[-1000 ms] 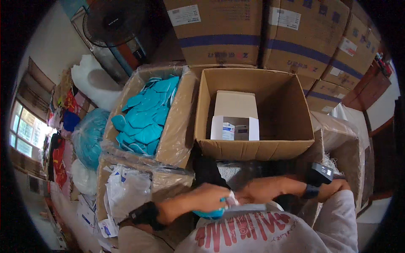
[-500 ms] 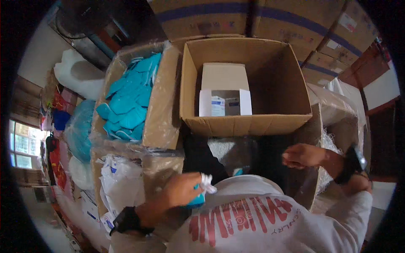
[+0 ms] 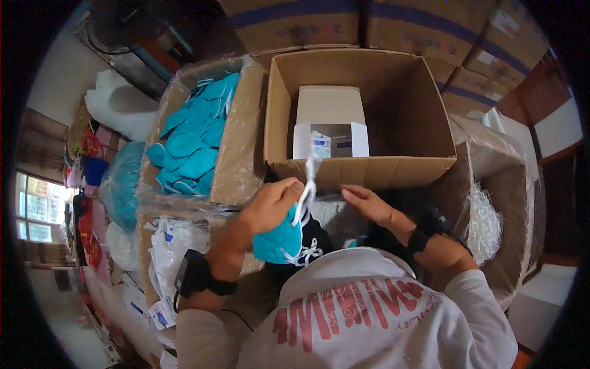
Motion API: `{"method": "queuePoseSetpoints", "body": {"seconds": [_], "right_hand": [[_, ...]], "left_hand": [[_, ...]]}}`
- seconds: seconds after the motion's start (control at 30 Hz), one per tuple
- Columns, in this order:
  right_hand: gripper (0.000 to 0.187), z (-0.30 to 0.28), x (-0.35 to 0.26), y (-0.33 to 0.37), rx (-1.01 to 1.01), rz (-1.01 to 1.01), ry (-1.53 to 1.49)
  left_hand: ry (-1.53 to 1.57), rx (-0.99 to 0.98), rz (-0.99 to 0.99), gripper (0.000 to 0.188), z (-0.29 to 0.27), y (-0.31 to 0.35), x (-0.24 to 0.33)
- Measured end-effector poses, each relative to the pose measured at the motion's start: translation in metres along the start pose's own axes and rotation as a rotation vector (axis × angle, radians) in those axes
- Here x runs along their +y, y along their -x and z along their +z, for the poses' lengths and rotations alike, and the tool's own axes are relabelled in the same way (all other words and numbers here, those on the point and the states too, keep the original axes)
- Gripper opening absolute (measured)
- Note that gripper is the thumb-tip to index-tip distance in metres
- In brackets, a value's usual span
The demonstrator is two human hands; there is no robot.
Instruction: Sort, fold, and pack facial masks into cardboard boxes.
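In front of my chest, my left hand [image 3: 274, 203] is closed on a teal face mask [image 3: 279, 238]. The mask hangs below the thumb, and its white ear straps [image 3: 309, 195] dangle loosely beside it, some rising above the thumb. My right hand [image 3: 369, 206] is open, fingers stretched toward the mask and holding nothing; a gap lies between it and the straps. Just beyond both hands stands a large open carton [image 3: 424, 165]. Inside that carton sits a white box [image 3: 330, 106], its front open on printed white packets [image 3: 322, 145].
Left of the carton, a plastic-lined box [image 3: 236, 144] is heaped with teal masks [image 3: 195, 138]. Nearer, another box holds white printed bags [image 3: 174, 243]. At right, a box [image 3: 513, 184] contains white straps [image 3: 485, 227]. Taped cartons [image 3: 301, 27] are stacked behind.
My left hand has risen forward with the mask, which now shows more fully with its straps hanging loose. My right hand has come inward toward it, and its fingers have straightened.
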State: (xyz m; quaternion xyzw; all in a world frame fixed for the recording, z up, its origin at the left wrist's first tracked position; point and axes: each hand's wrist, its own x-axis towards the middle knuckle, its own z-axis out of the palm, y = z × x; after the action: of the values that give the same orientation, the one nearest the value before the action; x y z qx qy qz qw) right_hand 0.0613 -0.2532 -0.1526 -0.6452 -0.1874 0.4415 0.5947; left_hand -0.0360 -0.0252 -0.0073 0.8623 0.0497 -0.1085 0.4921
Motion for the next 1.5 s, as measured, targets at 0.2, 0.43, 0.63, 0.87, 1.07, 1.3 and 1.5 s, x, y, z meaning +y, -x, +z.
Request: {"method": "queuePoseSetpoints", "body": {"seconds": [0.2,0.43,0.63,0.87,1.07,1.3,1.5], "right_hand": [[0.056,0.043,-0.118,0.009,-0.128,-0.467,0.113],[0.044,0.017,-0.170,0.032,-0.002,-0.281,0.827],[0.054,0.061,-0.194,0.025,-0.655,-0.560,0.332],[0.031,0.050,-0.175,0.020,-0.474,-0.435,0.022],[0.034,0.091,-0.193,-0.003,-0.307,-0.605,-0.421],[0.023,0.138,-0.198,0.034,-0.471,-1.055,0.091],[0.021,0.120,-0.202,0.035,-0.263,-1.330,0.336]], "left_hand": [[0.052,0.175,0.159,0.044,-0.008,0.000,0.021],[-0.121,0.387,0.276,0.039,-0.043,0.024,0.040],[-0.003,0.228,0.450,0.031,-0.043,0.026,0.068],[0.146,0.472,0.307,0.036,-0.043,0.029,0.046],[0.345,0.609,0.031,0.042,-0.007,-0.015,0.001],[-0.158,0.999,0.084,0.049,-0.044,-0.040,-0.025],[0.608,1.321,-0.104,0.049,-0.099,-0.027,-0.059]]}}
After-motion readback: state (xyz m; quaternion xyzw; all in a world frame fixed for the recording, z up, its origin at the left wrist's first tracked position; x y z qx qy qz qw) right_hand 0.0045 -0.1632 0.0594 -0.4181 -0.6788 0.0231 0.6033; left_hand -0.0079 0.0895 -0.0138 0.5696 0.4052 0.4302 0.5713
